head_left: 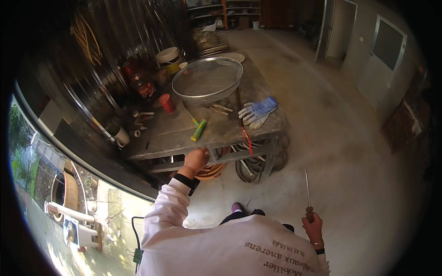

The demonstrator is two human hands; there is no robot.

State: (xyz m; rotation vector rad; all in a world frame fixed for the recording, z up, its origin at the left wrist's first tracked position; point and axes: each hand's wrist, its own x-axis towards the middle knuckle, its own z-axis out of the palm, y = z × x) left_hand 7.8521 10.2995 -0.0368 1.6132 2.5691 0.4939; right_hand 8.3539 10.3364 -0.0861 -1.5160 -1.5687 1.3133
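Observation:
My right hand (313, 226) hangs low at the right, fingers wrapped round the handle of a screwdriver (307, 188); its long shaft points up and away from me. My left hand (196, 158) is at the front edge of the wooden workbench (161, 148), its fingers curled in; whatever they may hold is hidden. Just beyond it on the bench lies a tool with a green and yellow handle (199, 130). Blue and white work gloves (258, 110) rest to its right. Farther back sits a large round mesh sieve (207, 78) with a metal rim.
A red cup (167, 103), a dark red-labelled jug (143, 87) and a white and yellow bucket (169, 59) stand along the bench's left side. Coiled hoses (251, 168) lie beneath. A red cord (248, 140) hangs over the front edge. Concrete floor (340, 152) stretches right toward a door (388, 43).

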